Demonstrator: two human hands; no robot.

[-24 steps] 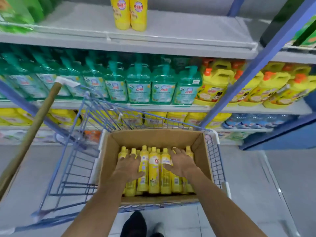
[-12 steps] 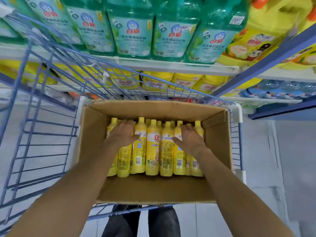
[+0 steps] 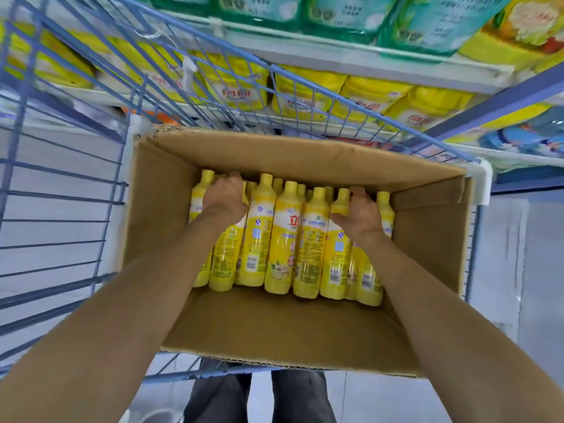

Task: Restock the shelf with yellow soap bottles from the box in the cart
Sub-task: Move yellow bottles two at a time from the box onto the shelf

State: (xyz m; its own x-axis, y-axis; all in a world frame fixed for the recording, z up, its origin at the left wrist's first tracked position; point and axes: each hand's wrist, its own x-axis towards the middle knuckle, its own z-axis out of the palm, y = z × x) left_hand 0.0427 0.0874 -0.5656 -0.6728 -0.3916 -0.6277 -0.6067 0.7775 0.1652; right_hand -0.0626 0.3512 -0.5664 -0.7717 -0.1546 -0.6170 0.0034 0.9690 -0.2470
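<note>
Bottles could slip or topple their neighbours if we lift now, since the yellow soap bottles [image 3: 283, 236] lie packed shoulder to shoulder in the box [image 3: 274, 328] in the cart [image 3: 61, 209]. Our left hand [image 3: 225, 193] curls over the necks at the left end and our right hand [image 3: 360, 209] over those near the right; whether either grip is fully clamped we cannot tell. Cardboard walls stand close on both sides, so straight up is the open way.
</note>
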